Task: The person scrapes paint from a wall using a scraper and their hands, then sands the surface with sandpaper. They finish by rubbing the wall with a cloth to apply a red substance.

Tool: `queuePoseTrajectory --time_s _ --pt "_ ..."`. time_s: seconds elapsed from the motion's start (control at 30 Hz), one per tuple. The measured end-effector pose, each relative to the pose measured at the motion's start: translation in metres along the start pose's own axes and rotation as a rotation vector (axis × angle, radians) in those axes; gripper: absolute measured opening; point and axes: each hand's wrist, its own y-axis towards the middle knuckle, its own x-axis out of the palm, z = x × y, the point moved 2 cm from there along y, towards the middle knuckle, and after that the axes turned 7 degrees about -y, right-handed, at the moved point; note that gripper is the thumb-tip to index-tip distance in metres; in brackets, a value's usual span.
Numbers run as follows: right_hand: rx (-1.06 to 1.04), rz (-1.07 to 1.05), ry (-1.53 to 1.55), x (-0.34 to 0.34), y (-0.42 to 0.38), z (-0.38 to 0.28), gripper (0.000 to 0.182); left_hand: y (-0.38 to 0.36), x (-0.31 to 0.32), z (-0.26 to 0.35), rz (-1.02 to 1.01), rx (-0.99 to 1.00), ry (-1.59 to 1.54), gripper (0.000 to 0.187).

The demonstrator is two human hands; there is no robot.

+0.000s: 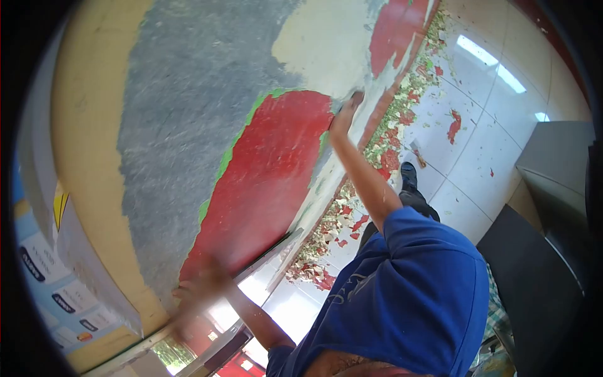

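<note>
My right hand (343,119) is closed against the wall at the edge of a red paint patch (270,160). A small dark shape shows at its fingers, and I cannot tell what it is. Lower down, my left hand (204,284) is smeared by motion over the bottom end of the same patch. Ragged green edging borders the red paint, beside a large scraped grey area (182,125) and a cream bare area (320,38).
Paint flakes (392,138) lie along the wall's foot and over the white tiled floor (465,163). A small flat tool (417,154) lies there near my shoe (409,174). Dark furniture panels (534,264) stand at right. A printed poster (69,283) hangs at left.
</note>
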Motion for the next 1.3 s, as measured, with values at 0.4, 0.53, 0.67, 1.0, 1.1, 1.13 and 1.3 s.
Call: queuePoseTrajectory --time_s 0.4,0.53,0.67,1.0,1.1,1.13,1.3 --pt "-0.653 -0.265 -0.182 0.000 -0.149 -0.183 0.069 0.010 -0.006 0.001 0.185 0.021 -0.285 0.044" --pt "-1.224 -0.390 -0.183 -0.012 -0.295 -0.148 0.071 0.008 -0.021 -0.008 0.171 -0.013 -0.593 0.033" --pt "-1.547 -0.486 -0.276 -0.024 -0.367 -0.135 0.053 -0.027 -0.086 -0.047 0.199 -0.131 -0.765 0.027" --pt "-2.077 -0.456 -0.057 -0.005 -0.478 -0.221 0.071 -0.136 -0.138 -0.118 0.048 -0.831 -0.837 0.037" --pt "-2.219 -0.792 -0.466 -0.036 -0.432 -0.099 0.081 -0.137 -0.135 -0.122 -0.079 -0.649 -0.780 0.043" --pt "-2.308 -0.726 -0.407 -0.039 -0.403 -0.039 0.073 -0.140 -0.133 -0.122 -0.090 -0.625 -0.774 0.043" --pt "-2.160 -0.607 -0.402 -0.035 -0.393 -0.023 0.046 -0.161 -0.117 -0.127 -0.080 -0.550 -0.777 0.045"
